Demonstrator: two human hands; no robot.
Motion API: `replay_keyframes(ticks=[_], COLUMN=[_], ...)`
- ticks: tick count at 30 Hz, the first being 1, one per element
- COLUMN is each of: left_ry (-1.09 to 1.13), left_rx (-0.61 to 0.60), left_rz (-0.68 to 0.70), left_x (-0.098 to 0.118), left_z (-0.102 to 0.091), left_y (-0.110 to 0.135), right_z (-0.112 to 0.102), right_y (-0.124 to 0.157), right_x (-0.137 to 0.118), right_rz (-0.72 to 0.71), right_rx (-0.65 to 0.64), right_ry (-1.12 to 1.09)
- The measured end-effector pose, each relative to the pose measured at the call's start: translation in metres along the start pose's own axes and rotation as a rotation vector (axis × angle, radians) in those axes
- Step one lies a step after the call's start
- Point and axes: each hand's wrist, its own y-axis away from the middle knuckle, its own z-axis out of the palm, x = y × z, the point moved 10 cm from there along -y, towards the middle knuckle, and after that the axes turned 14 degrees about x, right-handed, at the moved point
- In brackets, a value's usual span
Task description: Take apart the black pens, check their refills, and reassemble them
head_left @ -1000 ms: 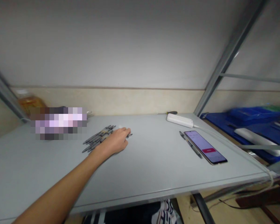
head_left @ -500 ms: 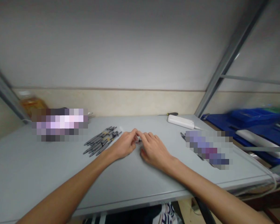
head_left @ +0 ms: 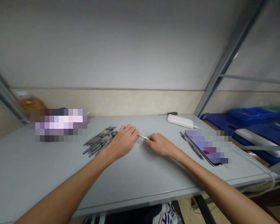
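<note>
Above the grey table, a slim pen (head_left: 142, 137) spans the gap between my hands; only its middle stretch shows, with a yellowish mark. My left hand (head_left: 127, 137) is closed around its left end, knuckles up. My right hand (head_left: 160, 144) pinches the other end between thumb and curled fingers. Both pen ends are hidden in my grip. Just left of my left hand lies a pile of grey pens (head_left: 99, 141) with yellow bands, partly covered by that hand. A single grey pen (head_left: 191, 146) lies apart, to the right of my right hand.
Beside the single pen lies a phone or tablet (head_left: 210, 155), its screen blurred out. Behind stand a white power strip (head_left: 180, 121) and a screwdriver (head_left: 172, 114). A blurred-out item (head_left: 60, 124) and an amber bottle (head_left: 31, 104) are at the back left. Metal posts flank the table (head_left: 121, 183).
My hands have moved apart from fingertip contact, the right one going right and turning into a pinch. The pen between them has come into view.
</note>
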Motion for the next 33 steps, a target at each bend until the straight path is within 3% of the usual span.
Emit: replay_keyframes(ticks=[2, 5, 7, 9, 12, 14, 16, 19, 22, 25, 33], left_ry=[-0.070, -0.125, -0.146, -0.150, -0.124, -0.103, -0.092, -0.077, -0.054, -0.057, -0.041], left_rx=[-0.009, -0.011, -0.010, -0.002, 0.005, -0.002, -0.007, -0.028, -0.091, -0.171, -0.290], left_rz=[0.054, 0.052, 0.041, 0.073, 0.150, 0.166, 0.124, -0.009, -0.117, -0.217, -0.401], left_x=[0.010, 0.018, 0.019, 0.021, 0.026, 0.028, 0.027, 0.017, 0.008, 0.000, -0.009], left_z=[0.001, 0.001, -0.001, -0.003, -0.004, 0.000, 0.005, 0.013, 0.020, 0.026, 0.045], left_y=[-0.002, -0.005, -0.006, -0.006, -0.005, -0.006, -0.007, -0.009, -0.007, -0.003, 0.011], right_z=[-0.001, -0.010, -0.005, 0.011, 0.040, 0.045, 0.040, 0.016, 0.003, 0.002, -0.001], right_y=[0.000, -0.005, -0.008, -0.008, 0.005, 0.012, 0.006, -0.009, -0.009, -0.005, -0.005], right_x=[-0.005, -0.014, -0.013, -0.008, -0.011, -0.015, -0.010, -0.005, -0.011, -0.019, -0.020], right_rz=[-0.031, -0.039, 0.011, 0.086, 0.164, 0.164, 0.141, 0.085, 0.030, -0.050, -0.088], right_rx=[-0.036, 0.082, 0.081, -0.040, -0.415, -0.547, -0.441, -0.072, 0.158, 0.242, 0.262], right_ry=[0.020, 0.103, 0.011, -0.227, -0.622, -0.690, -0.551, -0.177, 0.127, 0.271, 0.390])
